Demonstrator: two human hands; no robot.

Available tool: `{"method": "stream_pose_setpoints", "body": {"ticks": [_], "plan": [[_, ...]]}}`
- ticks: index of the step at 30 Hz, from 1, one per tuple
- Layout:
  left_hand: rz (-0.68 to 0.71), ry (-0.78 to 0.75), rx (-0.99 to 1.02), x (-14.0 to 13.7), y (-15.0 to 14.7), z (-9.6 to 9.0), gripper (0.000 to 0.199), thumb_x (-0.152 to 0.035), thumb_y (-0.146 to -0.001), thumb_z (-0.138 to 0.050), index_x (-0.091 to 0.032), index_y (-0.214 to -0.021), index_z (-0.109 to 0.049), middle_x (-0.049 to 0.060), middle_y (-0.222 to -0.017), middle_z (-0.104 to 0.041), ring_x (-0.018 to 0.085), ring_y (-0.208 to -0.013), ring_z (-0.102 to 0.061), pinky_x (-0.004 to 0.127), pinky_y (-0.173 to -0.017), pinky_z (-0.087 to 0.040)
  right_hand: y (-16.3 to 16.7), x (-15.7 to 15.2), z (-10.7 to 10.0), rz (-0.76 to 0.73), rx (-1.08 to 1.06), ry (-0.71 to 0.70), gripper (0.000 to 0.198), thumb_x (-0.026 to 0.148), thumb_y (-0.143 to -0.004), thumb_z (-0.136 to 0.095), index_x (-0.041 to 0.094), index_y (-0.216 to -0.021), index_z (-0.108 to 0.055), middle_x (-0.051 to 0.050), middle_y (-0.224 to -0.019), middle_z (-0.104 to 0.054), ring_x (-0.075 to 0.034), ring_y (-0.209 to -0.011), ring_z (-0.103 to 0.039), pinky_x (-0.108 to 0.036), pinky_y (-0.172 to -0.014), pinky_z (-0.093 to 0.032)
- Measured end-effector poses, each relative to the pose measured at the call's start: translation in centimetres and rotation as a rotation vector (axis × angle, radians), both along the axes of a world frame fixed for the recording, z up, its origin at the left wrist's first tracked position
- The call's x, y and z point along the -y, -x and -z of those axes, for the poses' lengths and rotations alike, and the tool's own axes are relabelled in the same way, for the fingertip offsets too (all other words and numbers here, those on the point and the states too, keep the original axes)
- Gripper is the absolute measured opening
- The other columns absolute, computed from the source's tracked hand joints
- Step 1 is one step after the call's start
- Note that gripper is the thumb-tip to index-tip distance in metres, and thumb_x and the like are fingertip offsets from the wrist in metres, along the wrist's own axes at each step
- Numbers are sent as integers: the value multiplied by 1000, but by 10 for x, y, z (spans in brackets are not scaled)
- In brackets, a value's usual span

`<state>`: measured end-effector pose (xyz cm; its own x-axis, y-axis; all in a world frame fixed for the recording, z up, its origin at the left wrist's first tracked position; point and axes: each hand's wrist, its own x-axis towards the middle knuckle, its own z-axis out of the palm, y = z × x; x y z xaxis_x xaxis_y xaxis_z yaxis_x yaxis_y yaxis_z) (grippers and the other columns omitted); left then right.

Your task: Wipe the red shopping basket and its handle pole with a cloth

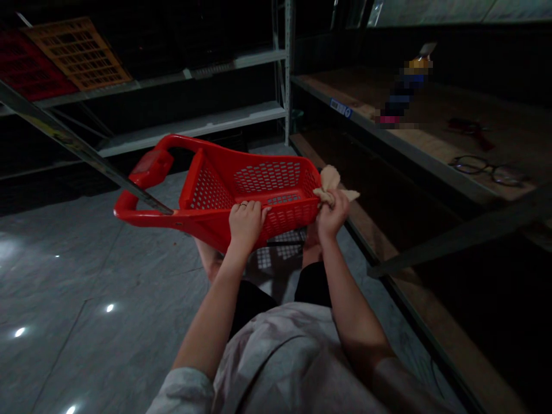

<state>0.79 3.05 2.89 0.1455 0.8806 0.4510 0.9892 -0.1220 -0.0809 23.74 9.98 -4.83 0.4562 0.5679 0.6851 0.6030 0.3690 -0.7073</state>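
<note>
Red plastic shopping cart (227,172): centre of frame; its near rim is clasped by the left hand (246,224), presumably so that it is kept steady. Cream cloth (330,177): bunched in the right hand (333,211), held against the cart's right end, apparently for contact with the rim. Eyeglasses (491,171): laid on wooden shelf (431,144), right of frame. Yellow crate (77,53): stored on metal shelving (207,123), upper left.

Brown shelf (425,135) with eyeglasses (490,169) on top

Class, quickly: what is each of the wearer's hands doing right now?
Left hand: closed over the near rim of the red shopping cart.
Right hand: closed, holding a beige cloth at the cart's end.
</note>
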Motion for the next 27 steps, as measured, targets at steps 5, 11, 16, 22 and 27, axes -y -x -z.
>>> {"method": "stream_pose_setpoints", "body": {"ticks": [5,11,16,22,27], "plan": [[81,53,-54,12,12,-19,25,-31,-101,-48,-18,-111,-66,14,-103,-73,28,-95,-66,40,-85,-42,72,30,-8,-332,264,52,49,3,-84,-39,21,-119,-69,-10,-124,-69,-23,-122,-59,-45,-110,-43],[-90,-53,-120,45,70,-64,33,-45,-100,-47,-20,-97,-67,17,-93,-71,34,-96,-64,47,-90,-42,151,52,-47,-618,400,81,45,4,-92,-42,19,-128,-65,-9,-127,-69,-23,-118,-59,-40,-108,-42],[-80,-36,-197,63,109,-74,29,-35,-101,-44,-19,-95,-67,15,-91,-71,32,-93,-64,46,-93,-44,198,65,-73,-765,427,89,40,5,-95,-44,17,-127,-64,-8,-127,-68,-22,-119,-56,-37,-108,-43],[-75,-67,-152,63,109,-58,24,-31,-100,-46,-21,-100,-67,15,-97,-70,31,-97,-63,46,-96,-44,154,57,-49,-661,493,21,45,6,-94,-41,22,-130,-63,-8,-127,-69,-23,-119,-56,-41,-107,-39],[-66,-84,-88,62,109,-55,24,-29,-100,-44,-22,-98,-67,15,-97,-69,32,-98,-60,48,-95,-44,37,18,-15,-445,568,104,50,5,-84,-44,22,-127,-65,-10,-126,-68,-25,-121,-53,-47,-110,-36]]}}
